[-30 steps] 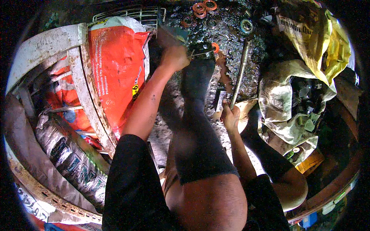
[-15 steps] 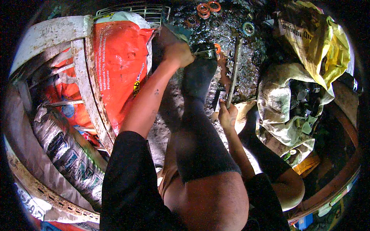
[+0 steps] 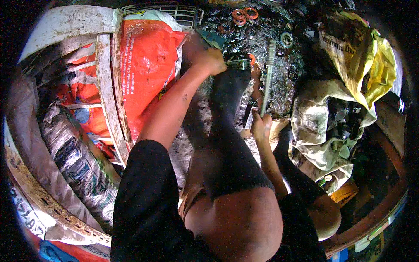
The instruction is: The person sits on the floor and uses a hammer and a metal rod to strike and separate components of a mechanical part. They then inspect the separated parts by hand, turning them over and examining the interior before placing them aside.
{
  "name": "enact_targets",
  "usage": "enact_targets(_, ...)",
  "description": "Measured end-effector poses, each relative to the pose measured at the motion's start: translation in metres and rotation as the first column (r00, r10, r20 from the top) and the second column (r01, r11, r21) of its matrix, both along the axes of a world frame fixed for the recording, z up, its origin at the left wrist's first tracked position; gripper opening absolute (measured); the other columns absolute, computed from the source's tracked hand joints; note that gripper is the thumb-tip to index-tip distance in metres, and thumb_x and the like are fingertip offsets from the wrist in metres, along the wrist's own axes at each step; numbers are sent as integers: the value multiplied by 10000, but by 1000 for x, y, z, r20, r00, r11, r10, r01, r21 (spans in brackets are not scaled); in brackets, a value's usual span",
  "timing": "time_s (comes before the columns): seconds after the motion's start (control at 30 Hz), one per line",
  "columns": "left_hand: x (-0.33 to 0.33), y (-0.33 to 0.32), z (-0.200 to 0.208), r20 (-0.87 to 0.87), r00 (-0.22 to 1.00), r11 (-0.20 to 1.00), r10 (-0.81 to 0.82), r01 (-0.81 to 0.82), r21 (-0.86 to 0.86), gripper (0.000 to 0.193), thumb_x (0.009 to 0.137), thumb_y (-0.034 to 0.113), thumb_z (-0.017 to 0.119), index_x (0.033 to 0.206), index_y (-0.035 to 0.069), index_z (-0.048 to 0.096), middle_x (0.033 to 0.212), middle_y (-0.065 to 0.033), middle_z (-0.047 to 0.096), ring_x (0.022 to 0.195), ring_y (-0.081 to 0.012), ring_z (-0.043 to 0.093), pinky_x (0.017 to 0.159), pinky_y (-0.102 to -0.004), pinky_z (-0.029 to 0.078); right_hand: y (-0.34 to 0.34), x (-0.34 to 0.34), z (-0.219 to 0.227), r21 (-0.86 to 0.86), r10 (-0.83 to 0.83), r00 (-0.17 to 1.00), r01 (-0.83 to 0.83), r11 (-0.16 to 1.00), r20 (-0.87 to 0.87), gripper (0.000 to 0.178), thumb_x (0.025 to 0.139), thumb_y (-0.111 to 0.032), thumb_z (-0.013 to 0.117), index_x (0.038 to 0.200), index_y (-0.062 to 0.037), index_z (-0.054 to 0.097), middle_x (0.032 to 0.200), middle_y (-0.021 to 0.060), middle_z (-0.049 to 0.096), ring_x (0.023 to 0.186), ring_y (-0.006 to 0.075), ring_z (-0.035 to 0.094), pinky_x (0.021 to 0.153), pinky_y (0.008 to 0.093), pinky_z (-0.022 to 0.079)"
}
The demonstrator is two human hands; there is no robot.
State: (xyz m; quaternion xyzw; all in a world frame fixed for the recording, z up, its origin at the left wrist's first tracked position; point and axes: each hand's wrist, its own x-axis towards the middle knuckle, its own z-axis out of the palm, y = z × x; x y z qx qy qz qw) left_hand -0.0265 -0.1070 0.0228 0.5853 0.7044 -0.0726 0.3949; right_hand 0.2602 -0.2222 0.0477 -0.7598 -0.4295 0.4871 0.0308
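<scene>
My right hand point(image 3: 261, 125) is closed round the near end of a ribbed metal bar point(image 3: 269, 74). The bar points away from me over dark, wet, glistening ground point(image 3: 279, 91). Farther left, my left hand point(image 3: 213, 61) is closed beside the foot of my black-socked leg point(image 3: 229, 91). Thin, pale edges of something show just right of its fingers; most of that thing is hidden, and I cannot make out its kind. An orange ring point(image 3: 252, 59) lies close by, between the left hand and the bar.
Several orange rings point(image 3: 239, 17) and a pale blue-rimmed ring point(image 3: 286, 40) lie at the far side. A red sack point(image 3: 150, 56) stands left behind a rusty white frame point(image 3: 107, 78). At right are an open pale sack point(image 3: 307, 109) with scraps inside and a yellow sack point(image 3: 371, 65).
The whole view has shifted, moving the scene slightly right and down. Against the ground, the bar and my right hand have gone a little left and away. My left hand stays closed.
</scene>
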Motion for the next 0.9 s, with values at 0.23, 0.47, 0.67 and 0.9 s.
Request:
enact_targets(0.23,-6,-6,-14,-4,999,999,-38,38,-19,376,759,304,610,967,14,728,1041,-210,692,960,-361,677,822,-469,534,14,-33,64,565,104,863,228,793,-494,405,958,-260,605,620,-91,462,548,-28,422,471,68,357,433,258,272)
enact_targets(0.47,1,2,35,-34,999,994,-34,30,-108,370,766,250,606,989,-32,696,1048,-275,659,969,-414,653,865,-473,527,6,21,-29,48,-276,950,285,957,-145,264,892,-218,629,695,-72,532,509,-7,450,368,92,373,345,292,314)
enact_targets(0.67,-5,24,85,567,695,877,443,-204,-435,371,792,421,723,730,62,655,629,1,591,497,-104,519,471,-273,447,20,59,-2,41,-528,815,551,833,-238,267,879,-203,625,657,-88,529,500,-5,443,377,106,397,358,295,310)
enact_targets(0.9,9,78,-2,235,961,967,-148,190,-168,652,746,626,681,730,-26,676,715,-157,663,600,-286,628,581,-429,517,-2,68,-33,123,-357,911,387,914,-207,219,897,-223,634,749,-120,511,503,-28,427,355,96,377,323,283,322)
